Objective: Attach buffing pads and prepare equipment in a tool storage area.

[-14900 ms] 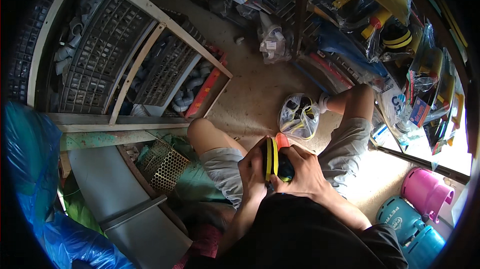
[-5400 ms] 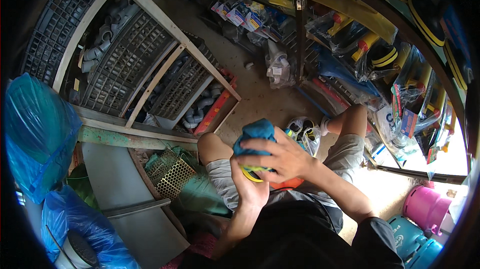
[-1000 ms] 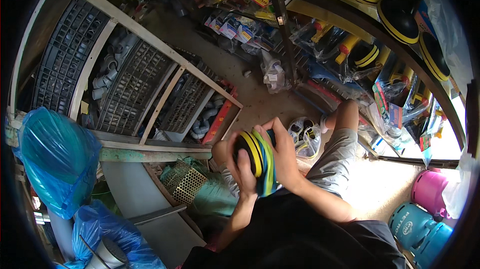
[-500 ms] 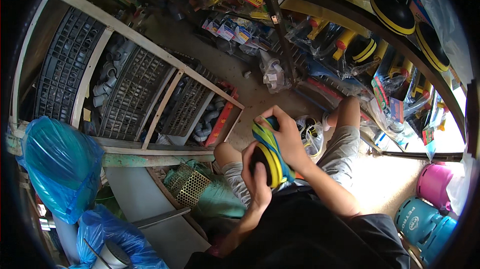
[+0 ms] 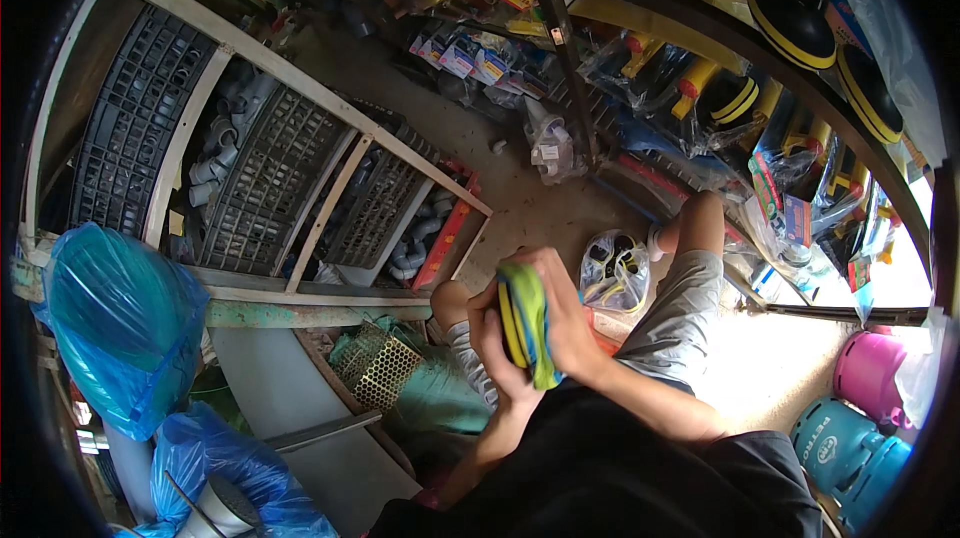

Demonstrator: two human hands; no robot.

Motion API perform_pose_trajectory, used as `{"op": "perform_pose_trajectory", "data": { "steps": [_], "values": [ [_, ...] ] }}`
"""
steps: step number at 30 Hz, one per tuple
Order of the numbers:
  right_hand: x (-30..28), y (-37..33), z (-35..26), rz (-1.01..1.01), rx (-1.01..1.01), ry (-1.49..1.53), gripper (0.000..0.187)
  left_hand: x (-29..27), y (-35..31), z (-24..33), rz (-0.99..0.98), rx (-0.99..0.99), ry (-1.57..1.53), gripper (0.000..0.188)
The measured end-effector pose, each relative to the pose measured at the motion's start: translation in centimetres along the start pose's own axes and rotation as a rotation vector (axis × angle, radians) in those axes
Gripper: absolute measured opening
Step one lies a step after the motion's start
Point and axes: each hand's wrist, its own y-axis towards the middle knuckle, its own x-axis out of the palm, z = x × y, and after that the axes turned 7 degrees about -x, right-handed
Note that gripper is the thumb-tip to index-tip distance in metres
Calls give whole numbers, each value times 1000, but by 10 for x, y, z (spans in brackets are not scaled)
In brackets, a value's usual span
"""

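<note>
In front of my lap I hold a round black disc with a yellow rim [image 5: 510, 326], turned on its edge. My left hand [image 5: 492, 343] is closed around its left side. A yellow-green and blue cloth [image 5: 530, 313] lies over the other side of the disc. My right hand [image 5: 566, 316] is wrapped over the cloth, pressing it to the disc. Motion blurs the fingers a little, and much of the disc is hidden by the cloth and hands. Beyond my right hand, a clear plastic bag [image 5: 614, 274] with black-and-yellow things stands on the floor.
At the left stands a rack with black crates [image 5: 272, 178] of grey pipe fittings. Blue plastic bags [image 5: 125, 328] sit near me. More black-and-yellow discs [image 5: 792, 23] line the upper right shelf, above packaged tools. Pink [image 5: 868, 374] and teal gas cylinders [image 5: 832, 440] stand lower right.
The disc and cloth have turned more upright and edge-on. My right hand has slid lower over the cloth, and less of the disc's black face shows.
</note>
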Motion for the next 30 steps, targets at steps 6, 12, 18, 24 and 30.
{"op": "perform_pose_trajectory", "data": {
  "steps": [6,12,18,24,30],
  "values": [
    [8,-3,6,58,364,280,34,3,-7,3,158,3,-36,53],
    [10,-25,-28,-48,-144,-310,39,-22,17,-5,222,-368,-259,33],
    [-14,-18,-1,-336,-210,-775,35,-9,2,15,163,-291,-273,37],
    [-26,-28,23,-402,-14,-238,33,-21,14,27,-144,263,234,43],
    [-11,-38,-12,-291,-242,-664,30,-8,6,21,291,-324,-251,51]
  ]
}}
